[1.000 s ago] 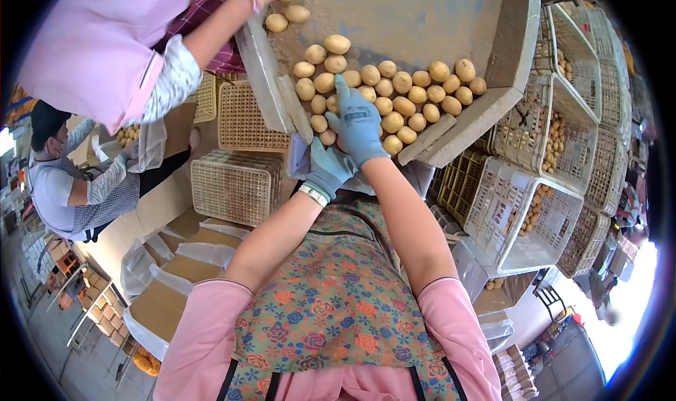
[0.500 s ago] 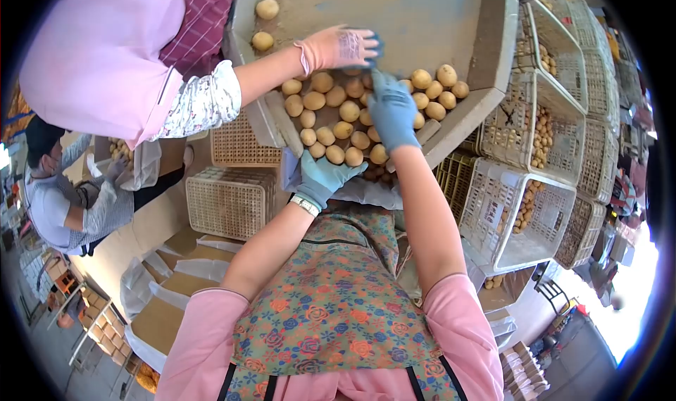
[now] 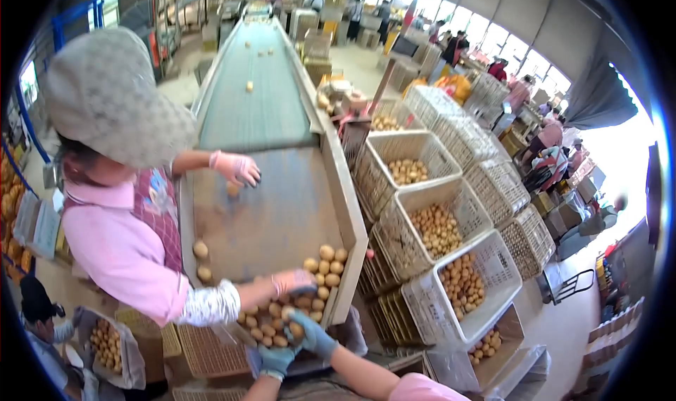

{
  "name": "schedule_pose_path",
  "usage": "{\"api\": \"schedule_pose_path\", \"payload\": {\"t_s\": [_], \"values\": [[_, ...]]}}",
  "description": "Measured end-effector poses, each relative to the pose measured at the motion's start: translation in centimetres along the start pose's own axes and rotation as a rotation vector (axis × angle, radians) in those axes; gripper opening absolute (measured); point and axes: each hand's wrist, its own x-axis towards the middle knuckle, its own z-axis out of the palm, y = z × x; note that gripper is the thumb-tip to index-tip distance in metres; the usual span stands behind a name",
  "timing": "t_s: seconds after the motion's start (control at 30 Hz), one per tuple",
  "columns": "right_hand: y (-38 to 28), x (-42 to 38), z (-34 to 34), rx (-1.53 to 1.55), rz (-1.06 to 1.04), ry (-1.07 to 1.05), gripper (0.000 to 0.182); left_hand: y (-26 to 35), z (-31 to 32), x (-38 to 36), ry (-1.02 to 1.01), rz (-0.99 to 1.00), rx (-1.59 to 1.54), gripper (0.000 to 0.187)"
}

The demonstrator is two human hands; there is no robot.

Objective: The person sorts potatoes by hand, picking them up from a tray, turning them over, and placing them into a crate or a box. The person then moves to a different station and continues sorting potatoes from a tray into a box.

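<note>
Round yellow-brown fruits (image 3: pixel 271 320) crowd the narrow front end of a tray-like chute (image 3: pixel 246 225). My left hand (image 3: pixel 276 361), in a blue-grey glove, is at the chute's front lip below the fruits, fingers apart with nothing seen in them. My right hand (image 3: pixel 317 339), gloved alike, reaches in from the right, its fingers curled at one fruit (image 3: pixel 296 330). Just above, a co-worker's gloved hand (image 3: pixel 296 283) lies on the heap. That person's other hand (image 3: pixel 238 168) is farther up the chute, near a single fruit (image 3: pixel 232 189).
A long green conveyor belt (image 3: pixel 257 84) leads down to the chute. Plastic crates (image 3: pixel 422 257) of fruit line the right side. A lined box (image 3: pixel 486 376) stands at lower right. At lower left another person (image 3: pixel 49 337) is beside a lined fruit box (image 3: pixel 134 369).
My view has tilted up, bringing the belt and hall into sight. My right hand has drawn down from the heap towards my left. The co-worker's second hand now shows.
</note>
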Motion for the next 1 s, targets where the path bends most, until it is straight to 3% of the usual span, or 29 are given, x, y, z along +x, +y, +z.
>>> {"api": "schedule_pose_path", "payload": {"t_s": [0.07, 0.13, 0.2, 0.23, 0.3, 0.33, 0.4, 0.43, 0.47, 0.57, 0.63, 0.67, 0.7, 0.73, 0.77, 0.8, 0.83, 0.87, 1.0], "values": [[1.2, -1.9, 0.6, -0.001, -0.001, 0.054, 0.032, 0.8, -1.0, 0.1, 0.081, 0.037, -0.004, 0.070], [0.6, -3.6, 0.6, 0.073, 0.137, -0.032, 0.036, 1.6, -2.9, 0.7, 0.184, 0.140, 0.429, 0.069], [-0.8, -5.1, 0.3, 0.133, 0.146, -0.060, 0.039, 4.3, -7.8, 2.2, 0.047, 0.060, 0.189, 0.072], [-1.6, -5.4, -0.5, 0.108, 0.133, -0.037, 0.038, 3.7, -6.5, 1.7, 0.044, 0.058, 0.196, 0.072], [-4.3, -7.7, -0.1, -0.064, -0.013, -0.007, 0.036, 1.5, -2.3, 0.4, -0.580, -0.088, 1.003, 0.075], [-6.7, -9.5, 1.3, -0.208, -0.147, 0.002, 0.035, 1.7, -2.6, 0.4, -0.583, -0.085, 1.007, 0.075], [-12.1, -10.4, 0.7, -0.524, -0.646, 0.060, 0.043, 2.2, -3.5, 1.3, -0.093, -0.033, 0.404, 0.087], [-15.8, -10.7, -0.2, -0.148, -0.647, -0.046, 0.040, 2.7, -4.0, 1.9, -0.060, -0.055, 0.211, 0.076], [-19.2, -11.2, -0.9, 0.228, -0.632, -0.149, 0.036, 2.5, -3.8, 1.7, -0.059, -0.055, 0.210, 0.076], [-22.4, -13.0, -0.4, 0.494, -0.800, -0.128, 0.032, 1.4, -2.1, 1.0, 0.051, -0.014, 0.176, 0.076], [-20.3, -13.3, 0.6, 0.254, -0.653, 0.035, 0.030, 1.1, -1.7, 1.5, 0.088, 0.018, 0.198, 0.076], [-18.2, -12.0, -1.6, 0.373, -0.408, -0.297, 0.025, 0.8, -2.0, 1.5, 0.131, 0.045, 0.218, 0.077], [-15.1, -10.4, -3.5, 0.272, -0.358, -0.214, 0.022, 0.8, -2.8, 2.1, 0.137, 0.048, 0.179, 0.078], [-12.1, -13.0, 0.3, 0.173, -0.317, -0.095, 0.024, 1.0, -3.3, 2.5, 0.057, 0.013, 0.116, 0.080], [-8.3, -11.5, -1.0, -0.170, -0.442, -0.044, 0.025, 0.9, -3.6, 2.2, 0.083, 0.034, 0.188, 0.079], [-6.2, -10.2, -3.0, 0.185, -0.101, -0.148, 0.025, 0.7, -3.1, 2.2, 0.103, 0.052, 0.263, 0.078], [-4.0, -11.0, -1.5, 0.201, 0.001, 0.008, 0.023, 0.7, -3.2, 2.1, 0.114, 0.061, 0.289, 0.079], [-0.8, -8.6, -4.3, 0.239, 0.115, -0.043, 0.025, 0.7, -3.3, 1.9, 0.121, 0.059, 0.287, 0.079], [4.1, -7.7, -4.4, 0.201, 0.307, -0.019, 0.032, 1.1, -4.2, 1.5, 0.155, 0.062, 0.291, 0.080]]}}
